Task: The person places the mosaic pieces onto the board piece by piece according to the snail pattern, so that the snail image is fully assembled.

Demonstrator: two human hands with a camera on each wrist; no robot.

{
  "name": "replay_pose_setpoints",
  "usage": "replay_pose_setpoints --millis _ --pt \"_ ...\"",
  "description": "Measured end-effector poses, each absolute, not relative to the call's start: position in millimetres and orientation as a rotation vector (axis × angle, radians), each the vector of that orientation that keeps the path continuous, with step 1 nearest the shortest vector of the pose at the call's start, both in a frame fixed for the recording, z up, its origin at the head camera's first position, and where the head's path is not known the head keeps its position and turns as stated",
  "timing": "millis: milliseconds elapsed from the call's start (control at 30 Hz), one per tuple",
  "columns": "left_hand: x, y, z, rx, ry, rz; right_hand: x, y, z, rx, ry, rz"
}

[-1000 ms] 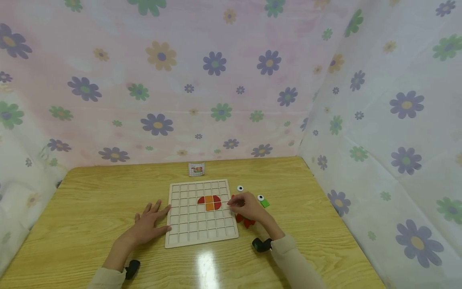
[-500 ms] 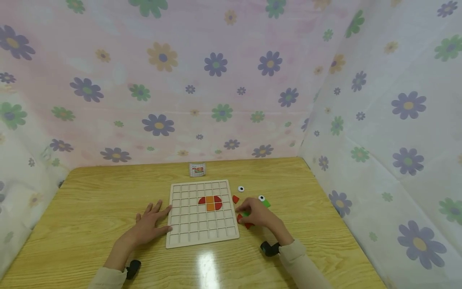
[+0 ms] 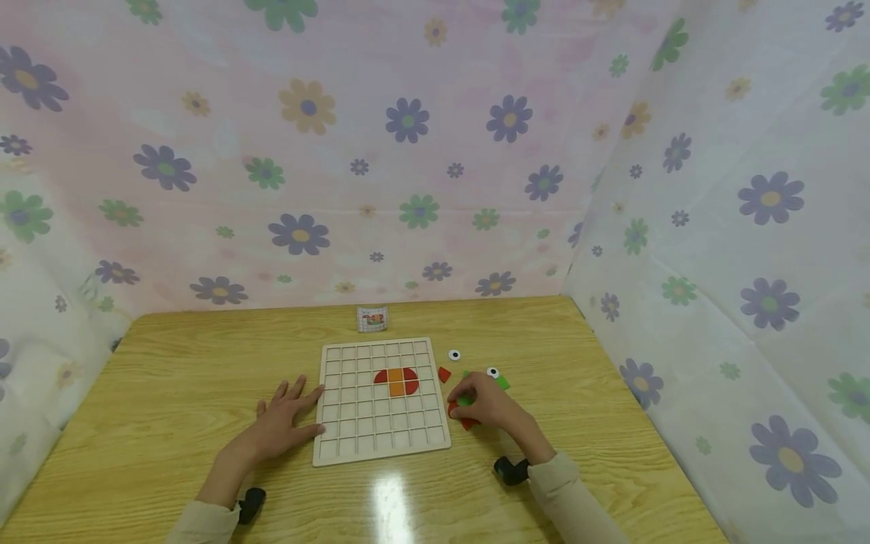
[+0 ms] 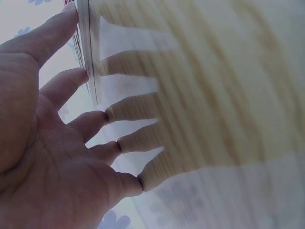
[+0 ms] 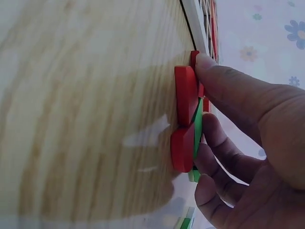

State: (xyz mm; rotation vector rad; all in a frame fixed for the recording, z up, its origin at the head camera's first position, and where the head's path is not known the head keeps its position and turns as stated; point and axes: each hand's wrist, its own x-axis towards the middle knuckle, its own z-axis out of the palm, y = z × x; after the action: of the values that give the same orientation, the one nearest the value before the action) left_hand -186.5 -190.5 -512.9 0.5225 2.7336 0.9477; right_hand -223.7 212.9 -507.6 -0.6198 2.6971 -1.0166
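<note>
A pale wooden grid board (image 3: 363, 431) lies on the table, with red rounded and orange square tiles (image 3: 396, 383) set in its upper middle. My left hand (image 3: 275, 429) rests with spread fingers at the board's left side, thumb and index fingertip against its edge (image 4: 88, 52). Just off the right edge, my right hand (image 3: 485, 400) reaches into a small group of loose tiles. Its bent thumb and index finger pinch a red tile (image 5: 200, 88). Beside it lie other red tiles (image 5: 186, 95) and a green tile (image 5: 198, 124), partly hidden by the fingers.
A small printed picture card (image 3: 372, 319) lies behind the board. To the right are a white eye tile (image 3: 454, 355), another eye tile (image 3: 492, 372), a green tile (image 3: 503, 382) and a red tile (image 3: 444, 375). Flowered cloth (image 3: 408, 189) hangs behind the table.
My right hand has drawn back from the board's right edge to the loose tiles, uncovering a red tile, and now pinches another one. My left hand has stayed put.
</note>
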Motion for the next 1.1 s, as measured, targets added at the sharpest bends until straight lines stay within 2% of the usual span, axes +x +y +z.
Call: replay_pose_setpoints --millis 500,767,1100 --pt "-187.1 -191.8 -514.4 0.527 2.735 0.946 -217.3 208.3 -501.5 -0.610 2.763 -0.938" --pt "-186.9 -191.5 -514.2 0.520 2.723 0.960 -216.0 207.3 -502.3 -0.499 2.730 -1.037" --pt "-187.1 -191.3 -513.2 0.517 2.724 0.953 -221.8 213.7 -508.8 -0.623 2.670 -1.162"
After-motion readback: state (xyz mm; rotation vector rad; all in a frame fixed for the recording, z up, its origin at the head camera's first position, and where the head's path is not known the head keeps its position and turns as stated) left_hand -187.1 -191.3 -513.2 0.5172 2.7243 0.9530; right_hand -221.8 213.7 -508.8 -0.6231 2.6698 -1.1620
